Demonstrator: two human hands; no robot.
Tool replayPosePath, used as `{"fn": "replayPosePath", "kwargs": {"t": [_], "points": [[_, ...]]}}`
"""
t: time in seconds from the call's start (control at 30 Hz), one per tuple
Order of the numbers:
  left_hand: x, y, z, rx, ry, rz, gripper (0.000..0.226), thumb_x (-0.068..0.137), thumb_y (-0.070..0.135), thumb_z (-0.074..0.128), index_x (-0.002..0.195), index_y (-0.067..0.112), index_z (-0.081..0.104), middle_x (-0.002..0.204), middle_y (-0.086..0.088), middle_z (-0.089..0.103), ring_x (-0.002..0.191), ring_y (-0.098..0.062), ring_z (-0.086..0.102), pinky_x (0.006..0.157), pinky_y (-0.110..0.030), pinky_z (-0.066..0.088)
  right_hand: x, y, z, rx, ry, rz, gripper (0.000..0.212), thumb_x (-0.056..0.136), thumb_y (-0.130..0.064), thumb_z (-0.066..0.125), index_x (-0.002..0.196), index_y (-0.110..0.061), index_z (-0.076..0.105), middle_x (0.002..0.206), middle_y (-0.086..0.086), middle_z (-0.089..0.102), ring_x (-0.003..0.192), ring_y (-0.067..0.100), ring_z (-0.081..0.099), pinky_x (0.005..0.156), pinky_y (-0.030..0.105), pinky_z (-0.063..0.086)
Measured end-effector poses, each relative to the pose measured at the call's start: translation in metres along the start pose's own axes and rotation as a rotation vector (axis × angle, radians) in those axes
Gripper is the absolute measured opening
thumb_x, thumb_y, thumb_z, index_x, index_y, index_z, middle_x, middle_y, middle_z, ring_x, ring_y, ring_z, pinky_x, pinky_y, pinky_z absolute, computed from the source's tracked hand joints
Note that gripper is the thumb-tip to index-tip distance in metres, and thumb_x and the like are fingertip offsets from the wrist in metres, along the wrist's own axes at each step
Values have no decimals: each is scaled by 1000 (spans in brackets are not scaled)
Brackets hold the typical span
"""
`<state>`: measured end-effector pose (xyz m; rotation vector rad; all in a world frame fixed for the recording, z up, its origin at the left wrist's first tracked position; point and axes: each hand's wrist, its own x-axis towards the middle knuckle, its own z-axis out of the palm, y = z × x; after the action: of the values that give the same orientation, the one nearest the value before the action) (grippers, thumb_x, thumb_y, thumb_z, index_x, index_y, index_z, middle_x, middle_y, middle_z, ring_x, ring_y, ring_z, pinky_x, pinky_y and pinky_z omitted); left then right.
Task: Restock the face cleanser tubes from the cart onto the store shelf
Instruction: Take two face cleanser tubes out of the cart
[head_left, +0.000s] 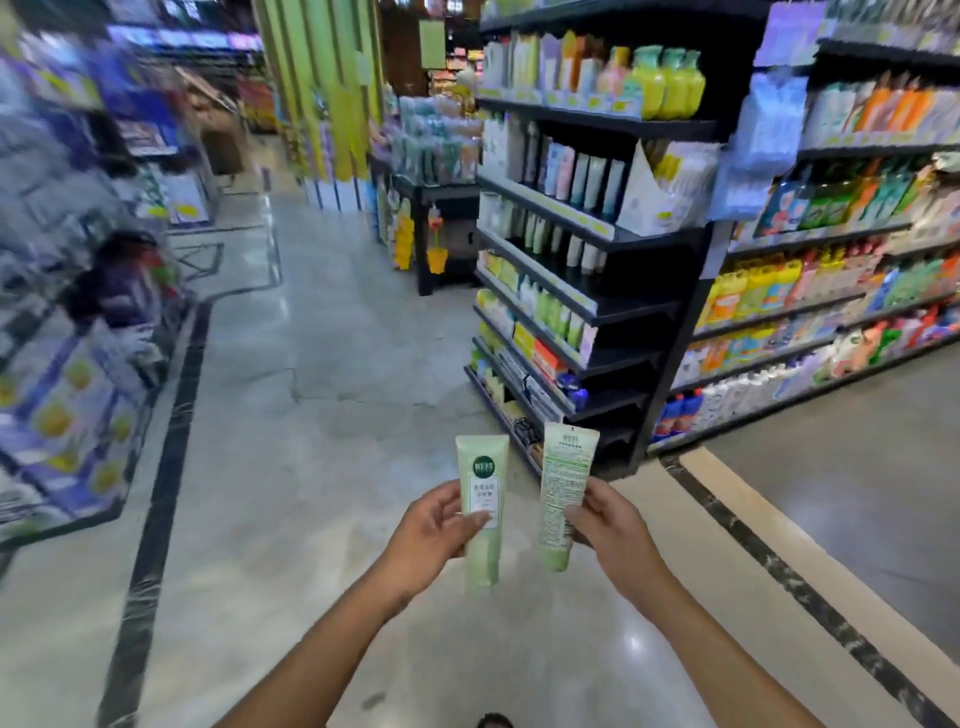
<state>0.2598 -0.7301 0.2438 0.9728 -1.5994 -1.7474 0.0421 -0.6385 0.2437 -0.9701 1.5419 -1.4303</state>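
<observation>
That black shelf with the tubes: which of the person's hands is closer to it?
Right. The right hand is just below the black shelf's near corner; the left hand is further left, over open floor.

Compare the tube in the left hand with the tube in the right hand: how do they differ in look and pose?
The left tube shows its front, with a dark green round logo and a white label; the right tube shows its back, covered in fine print. The left tube stands nearly upright in the left hand; the right tube leans right in the right hand. Both are pale green, held cap down.
</observation>
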Motion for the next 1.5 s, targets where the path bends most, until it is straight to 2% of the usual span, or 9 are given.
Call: {"fn": "replayPosePath", "kwargs": {"t": [0.13,0.23,0.3,0.43,0.7,1.1,1.23,1.4,1.5], "points": [[69,8,-62,-4,119,11,30,100,4,63,128,14,64,118,-2,76,104,-21,74,82,-36,61,104,-6,48,18,-127,-25,39,98,12,50,118,-17,66,110,-3,77,101,14,72,78,27,57],[123,21,-104,5,183,13,30,100,5,62,128,17,65,120,-2,76,112,-29,71,96,-49,58,184,-14,79,13,-203,-25,39,98,10,51,117,-20,66,110,-5,77,102,13,72,79,27,57],[158,31,-130,4,225,20,29,100,6,62,127,17,66,119,-3,76,110,-27,72,94,-46,60,235,-19,99,5,-247,-25,38,98,10,52,117,-20,65,111,-5,77,102,11,71,78,26,57],[224,46,-183,-28,307,25,25,101,5,61,124,13,66,116,-5,77,98,-17,73,75,-26,57,331,-30,141,-5,-302,-17,38,98,10,52,119,-18,65,110,-5,77,101,10,71,77,23,56],[363,54,-305,-72,381,33,28,101,5,62,126,16,67,118,-4,76,107,-24,73,82,-35,59,512,-29,235,-51,-383,-33,34,99,6,54,121,-16,65,115,-3,76,106,13,71,83,28,57],[596,103,-491,-34,243,26,31,101,4,61,127,19,67,118,0,76,107,-19,73,82,-33,59,756,-54,354,15,-226,-18,34,98,11,52,115,-16,66,103,-7,78,95,6,72,76,21,55],[683,113,-520,-17,185,28,31,101,6,62,130,17,66,120,-2,76,111,-26,72,88,-38,60,832,-54,359,29,-179,-28,35,98,12,51,115,-15,65,105,-8,78,97,5,72,75,20,55],[799,126,-530,-4,121,25,29,101,3,60,127,16,66,117,-3,77,107,-24,73,79,-30,59,935,-43,341,47,-103,-51,35,97,16,49,119,-8,63,110,0,76,101,10,71,78,22,56],[871,136,-524,5,74,20,29,101,3,61,126,16,66,116,-4,77,105,-22,74,76,-27,58,994,-41,319,40,-78,-83,31,96,6,56,124,-4,62,120,8,73,111,17,69,87,26,56]]}}
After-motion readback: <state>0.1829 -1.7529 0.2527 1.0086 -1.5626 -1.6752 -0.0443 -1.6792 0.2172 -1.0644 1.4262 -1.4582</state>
